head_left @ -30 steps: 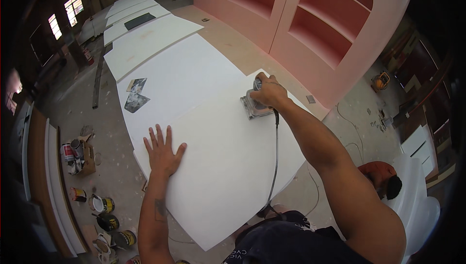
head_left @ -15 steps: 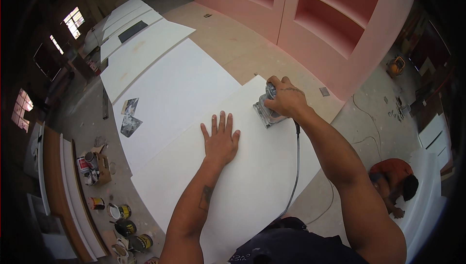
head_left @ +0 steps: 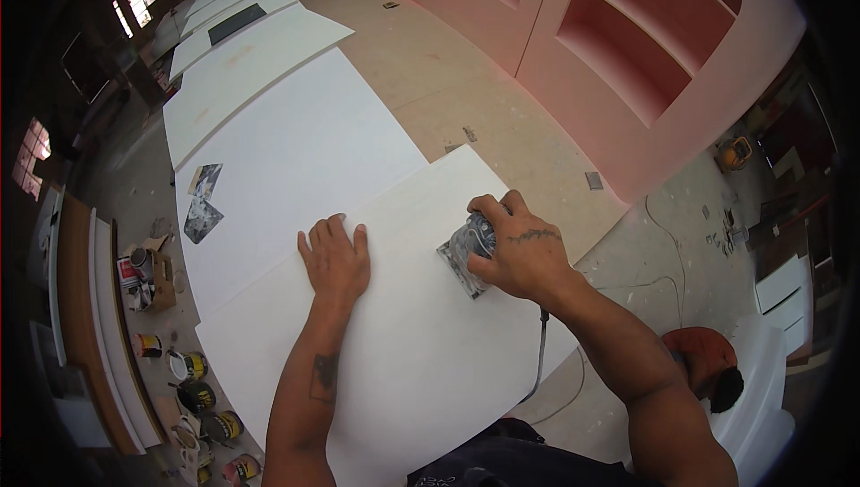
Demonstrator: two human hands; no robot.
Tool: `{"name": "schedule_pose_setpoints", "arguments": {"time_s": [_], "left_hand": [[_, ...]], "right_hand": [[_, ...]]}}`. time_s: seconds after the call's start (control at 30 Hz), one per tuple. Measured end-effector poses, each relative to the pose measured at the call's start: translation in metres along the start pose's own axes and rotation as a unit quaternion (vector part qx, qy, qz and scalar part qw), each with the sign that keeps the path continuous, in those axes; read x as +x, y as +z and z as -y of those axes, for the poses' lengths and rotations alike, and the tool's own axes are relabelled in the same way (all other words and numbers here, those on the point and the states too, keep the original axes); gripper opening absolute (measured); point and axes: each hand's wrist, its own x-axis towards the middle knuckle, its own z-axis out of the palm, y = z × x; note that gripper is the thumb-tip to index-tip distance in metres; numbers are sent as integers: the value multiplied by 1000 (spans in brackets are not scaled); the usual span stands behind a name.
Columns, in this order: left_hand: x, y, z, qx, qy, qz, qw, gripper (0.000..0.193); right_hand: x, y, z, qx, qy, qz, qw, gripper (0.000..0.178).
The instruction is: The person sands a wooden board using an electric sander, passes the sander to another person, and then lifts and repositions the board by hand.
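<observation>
My right hand is wrapped over the top of a grey electric sander, whose square pad rests on a white panel. A power cord runs from the sander back toward my body. My left hand lies on the same panel to the left of the sander, fingers slightly bent and apart, holding nothing. Farther left, two flat putty scrapers with smeared blades lie on another white sheet.
More white panels extend toward the back. Pink shelving stands at the far right. Paint cans and a cardboard box sit on the floor at left. A person in red bends over white pieces at lower right.
The sander, in my right hand, has moved nearer to me across the panel. My left hand has slid leftward, its fingers now more bent. The view has shifted slightly.
</observation>
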Motion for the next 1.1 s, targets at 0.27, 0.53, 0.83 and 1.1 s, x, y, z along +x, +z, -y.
{"name": "schedule_pose_setpoints", "arguments": {"time_s": [0.27,0.53,0.83,1.1], "left_hand": [[-8,-15,11,-14,1,-19,1000,50],[-8,-16,25,-13,-4,-15,1000,45],[-4,-13,17,-12,20,-20,1000,42],[-8,-9,27,-12,14,-38,999,39]], "right_hand": [[127,-27,20,-3,15,-30,999,68],[138,1,74,-24,-19,-48,998,69],[165,-3,91,13,-36,-98,994,73],[121,17,87,4,-54,-79,995,72]]}}
